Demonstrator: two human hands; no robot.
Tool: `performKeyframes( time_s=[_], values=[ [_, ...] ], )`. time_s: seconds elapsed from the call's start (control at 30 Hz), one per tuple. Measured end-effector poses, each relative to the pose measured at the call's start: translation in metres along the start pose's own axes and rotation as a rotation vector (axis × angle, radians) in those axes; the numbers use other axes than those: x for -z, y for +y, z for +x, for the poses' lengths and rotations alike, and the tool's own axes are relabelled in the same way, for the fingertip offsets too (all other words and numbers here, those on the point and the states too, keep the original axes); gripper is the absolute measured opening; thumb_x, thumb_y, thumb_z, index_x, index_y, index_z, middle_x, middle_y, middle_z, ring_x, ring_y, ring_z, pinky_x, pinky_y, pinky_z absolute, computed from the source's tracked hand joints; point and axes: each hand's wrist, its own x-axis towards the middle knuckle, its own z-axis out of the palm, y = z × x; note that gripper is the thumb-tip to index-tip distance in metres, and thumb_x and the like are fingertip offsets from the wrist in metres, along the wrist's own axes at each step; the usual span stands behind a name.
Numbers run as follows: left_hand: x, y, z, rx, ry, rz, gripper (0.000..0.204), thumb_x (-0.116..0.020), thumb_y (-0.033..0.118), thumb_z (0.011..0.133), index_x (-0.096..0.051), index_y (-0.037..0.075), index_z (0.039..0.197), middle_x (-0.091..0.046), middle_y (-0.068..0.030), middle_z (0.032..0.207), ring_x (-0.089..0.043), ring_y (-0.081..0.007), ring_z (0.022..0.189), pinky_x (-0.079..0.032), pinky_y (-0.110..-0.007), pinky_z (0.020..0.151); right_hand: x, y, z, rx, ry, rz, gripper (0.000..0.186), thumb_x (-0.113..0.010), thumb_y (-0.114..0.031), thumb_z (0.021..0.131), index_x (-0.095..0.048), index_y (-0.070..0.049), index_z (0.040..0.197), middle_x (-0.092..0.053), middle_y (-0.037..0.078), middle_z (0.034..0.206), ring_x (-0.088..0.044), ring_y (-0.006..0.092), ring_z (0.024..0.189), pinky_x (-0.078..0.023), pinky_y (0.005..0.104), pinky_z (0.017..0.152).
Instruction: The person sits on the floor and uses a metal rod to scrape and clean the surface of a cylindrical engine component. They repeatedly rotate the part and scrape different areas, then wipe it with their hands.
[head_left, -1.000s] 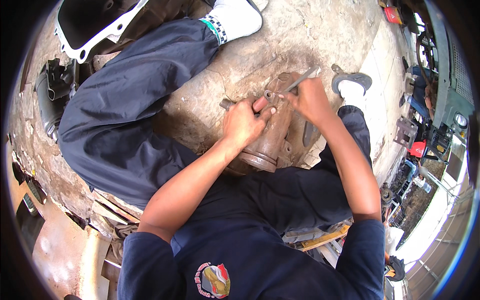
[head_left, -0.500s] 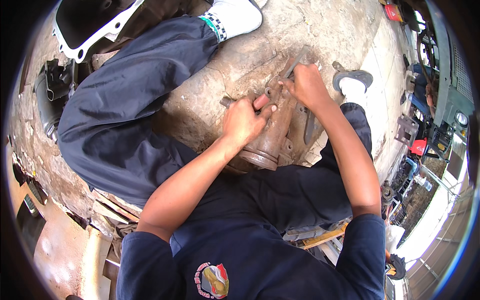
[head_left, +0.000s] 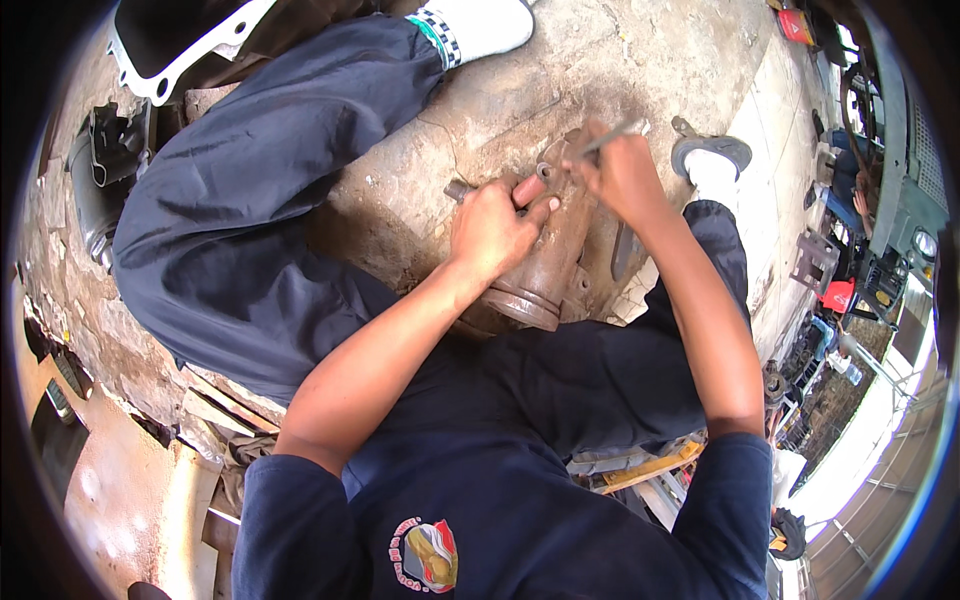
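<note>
My left hand (head_left: pixel 492 228) is clamped around the top of the rusty brown metal housing (head_left: pixel 545 262), which stands on the stained concrete floor (head_left: pixel 520 90) between my knees, while my right hand (head_left: pixel 625 175) pinches a slim metal tool (head_left: pixel 612 137) whose tip sits at the housing's far end. I judge the main risk to be the tool slipping off the greasy metal and jabbing my left thumb, which lies just beside the tip. The housing could also roll toward my right shoe (head_left: pixel 712 152) if my grip loosens.
</note>
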Motion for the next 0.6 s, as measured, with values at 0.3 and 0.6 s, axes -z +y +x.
performKeyframes(
  time_s=[0.3, 0.6],
  values=[
    [0.002, 0.004, 0.0, 0.002, -0.012, 0.017, 0.049, -0.078, 0.043, 0.088, -0.074, 0.002, 0.115, -0.075, -0.0254, 0.096, -0.074, -0.0405, 0.096, -0.055, -0.046, 0.086, 0.004, 0.011, 0.0, 0.008, -0.073, 0.063, 0.037, -0.084, -0.027, 0.084, -0.064, 0.002, 0.094, -0.069, 0.022, 0.074, -0.07, 0.0394, 0.071, -0.055, 0.0467, 0.068],
    [0.002, 0.002, -0.001, 0.023, -0.013, -0.01, 0.05, -0.075, 0.047, 0.089, -0.073, 0.0, 0.106, -0.073, -0.0289, 0.097, -0.071, -0.0454, 0.097, -0.054, -0.052, 0.087, -0.001, 0.009, 0.0, -0.089, -0.085, 0.132, 0.041, -0.086, -0.03, 0.082, -0.064, 0.002, 0.096, -0.068, 0.022, 0.072, -0.07, 0.0413, 0.073, -0.055, 0.0479, 0.068]
  ],
)
